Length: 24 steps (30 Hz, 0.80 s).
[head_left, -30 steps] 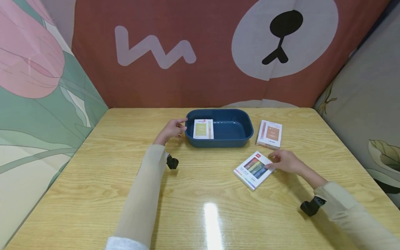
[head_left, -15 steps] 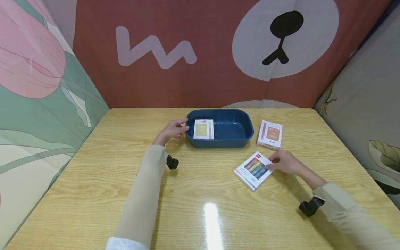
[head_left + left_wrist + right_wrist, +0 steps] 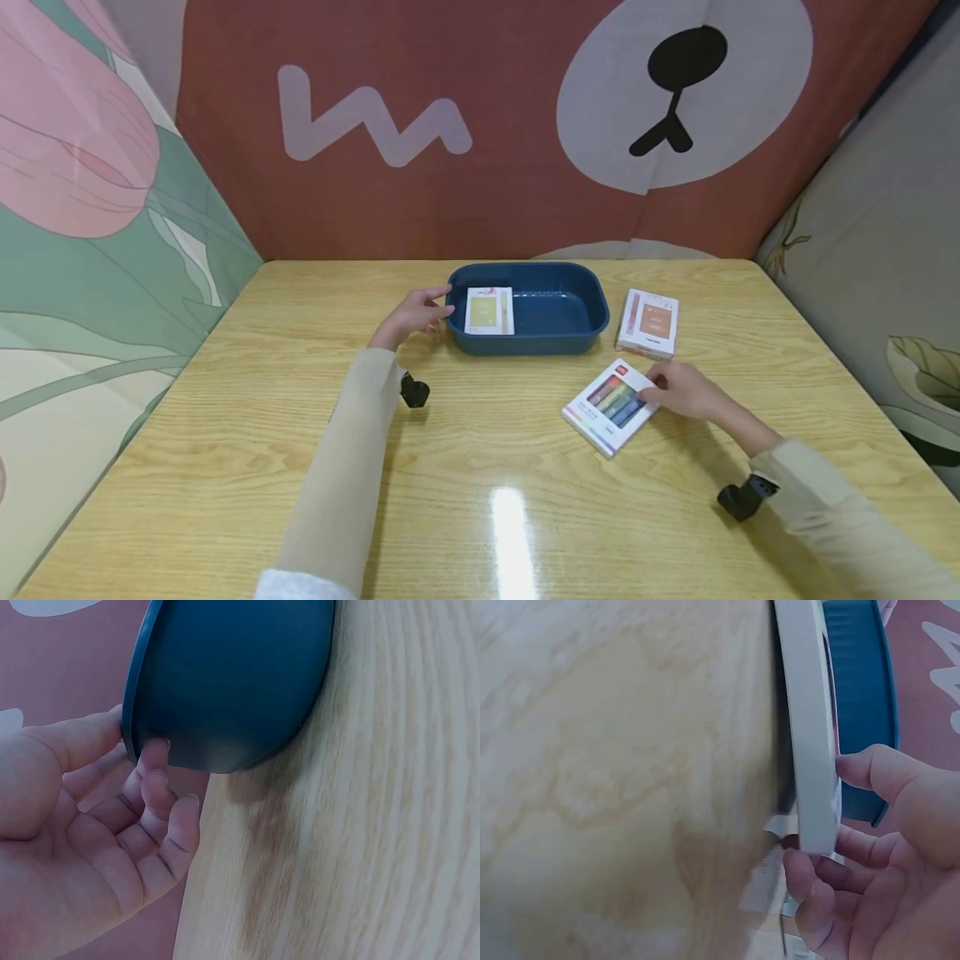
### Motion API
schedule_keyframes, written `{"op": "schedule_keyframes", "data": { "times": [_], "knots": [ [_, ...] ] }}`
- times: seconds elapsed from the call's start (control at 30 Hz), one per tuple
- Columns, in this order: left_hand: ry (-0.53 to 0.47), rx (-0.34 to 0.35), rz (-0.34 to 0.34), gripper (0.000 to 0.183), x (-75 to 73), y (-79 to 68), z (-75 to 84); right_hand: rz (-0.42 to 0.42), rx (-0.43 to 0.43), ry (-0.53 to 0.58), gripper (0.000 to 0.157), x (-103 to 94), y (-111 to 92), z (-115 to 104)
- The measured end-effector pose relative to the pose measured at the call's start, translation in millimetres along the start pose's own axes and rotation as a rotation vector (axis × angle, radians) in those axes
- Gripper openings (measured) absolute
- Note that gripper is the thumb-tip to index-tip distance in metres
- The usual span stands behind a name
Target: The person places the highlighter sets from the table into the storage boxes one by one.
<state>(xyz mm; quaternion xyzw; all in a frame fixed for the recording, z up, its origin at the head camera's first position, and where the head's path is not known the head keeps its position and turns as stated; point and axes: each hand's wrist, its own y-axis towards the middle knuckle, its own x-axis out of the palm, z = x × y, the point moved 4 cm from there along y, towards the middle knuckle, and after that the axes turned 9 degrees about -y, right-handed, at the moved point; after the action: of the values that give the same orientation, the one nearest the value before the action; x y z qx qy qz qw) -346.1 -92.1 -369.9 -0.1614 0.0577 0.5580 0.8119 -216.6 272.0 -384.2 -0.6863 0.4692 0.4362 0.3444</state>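
Note:
My left hand [image 3: 416,314] is at the left end of a dark blue plastic tub [image 3: 558,342], thumb and fingers pinching its rim; the left wrist view shows the fingers curled against the outer wall. Inside the tub, at the left, a white box with a yellow-green panel [image 3: 487,311] leans. My right hand [image 3: 686,389] pinches the right corner of a flat white box of coloured sticks [image 3: 597,427], which show through its window. In the right wrist view, the thumb lies on this box's face [image 3: 814,735] and fingers are at its edge and underside. A dark shadow runs along its underside.
A white box with an orange panel [image 3: 648,323] lies right of the tub, just beyond the right hand. The wooden table [image 3: 465,450] meets a brown printed backdrop [image 3: 510,200] behind the tub. Black wrist cameras [image 3: 742,498] hang below both sleeves.
The flat white box has shifted very slightly, its top corner a little farther up and right, with the right hand. The left hand and the tub have stayed in place.

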Motion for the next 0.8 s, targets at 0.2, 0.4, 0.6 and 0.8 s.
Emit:
{"op": "schedule_keyframes", "data": {
  "times": [0.2, 0.4, 0.6, 0.8],
  "knots": [
    [0.012, -0.011, 0.001, 0.049, -0.4, 2.3, -1.2, 0.016, 0.056, 0.110, 0.030, -4.1, -2.2, -0.1],
    [-0.014, -0.005, -0.007, 0.049, -0.6, 2.6, -0.3, 0.008, 0.090, 0.404, 0.049, -1.8, -4.6, 1.7],
    [-0.046, -0.015, -0.002, 0.050, -0.7, 1.1, -0.4, -0.080, 0.056, 0.703, 0.071, 2.3, -7.7, -2.4],
    [-0.043, -0.025, 0.002, 0.051, -0.4, 0.2, -1.2, -0.075, 0.030, 0.798, 0.082, -1.5, -11.2, -9.6]
  ]
}}
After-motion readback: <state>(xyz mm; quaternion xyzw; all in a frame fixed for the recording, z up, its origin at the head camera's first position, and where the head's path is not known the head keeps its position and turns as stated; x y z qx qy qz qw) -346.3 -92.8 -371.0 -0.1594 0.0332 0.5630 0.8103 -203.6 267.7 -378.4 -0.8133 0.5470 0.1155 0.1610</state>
